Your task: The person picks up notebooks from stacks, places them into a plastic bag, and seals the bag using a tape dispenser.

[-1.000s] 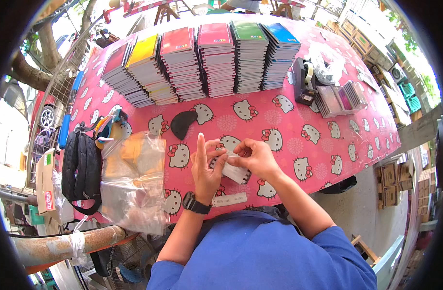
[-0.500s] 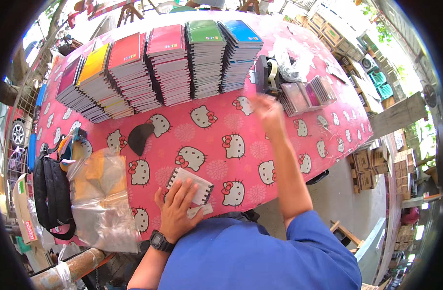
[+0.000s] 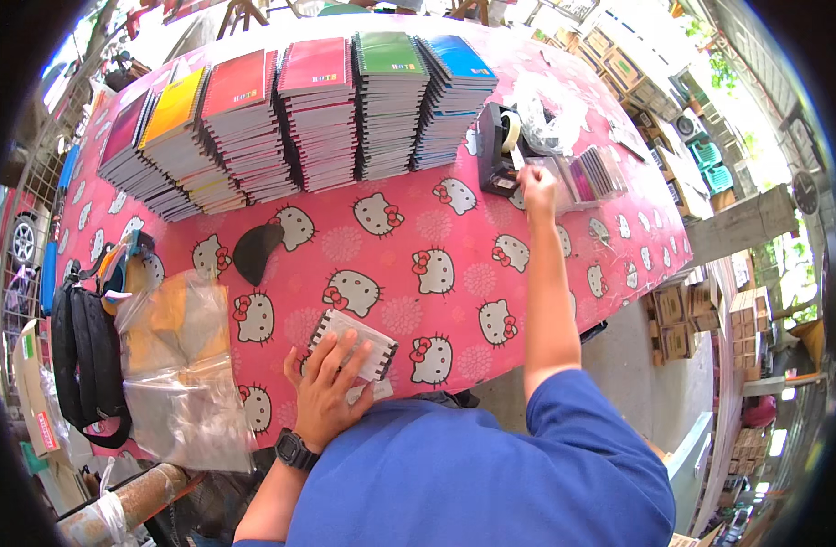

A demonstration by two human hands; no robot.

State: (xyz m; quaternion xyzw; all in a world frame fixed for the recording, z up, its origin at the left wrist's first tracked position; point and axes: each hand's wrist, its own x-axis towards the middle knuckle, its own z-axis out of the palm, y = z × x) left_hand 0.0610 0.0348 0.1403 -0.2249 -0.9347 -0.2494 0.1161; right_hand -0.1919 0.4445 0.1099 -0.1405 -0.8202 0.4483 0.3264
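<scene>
The small notebook [image 3: 379, 353] lies on the pink table [image 3: 468, 314]. The left hand [image 3: 330, 381] rests on it, open and flat. The right hand [image 3: 538, 189] pinches some tape [image 3: 517, 159] beside the black tape holder [image 3: 489, 150].

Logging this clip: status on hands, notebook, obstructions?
Left hand spread on small spiral notebook. Right hand at tape dispenser, seemingly pinching tape strip. No obstruction seen.

Bright daylight; table [image 3: 532, 55] beyond the right fingers [image 3: 536, 179] washes out toward white. Glare on clear plastic bags [image 3: 190, 401] left of the left fingers [image 3: 331, 357]. Fisheye bends edges, black rim all round.
</scene>
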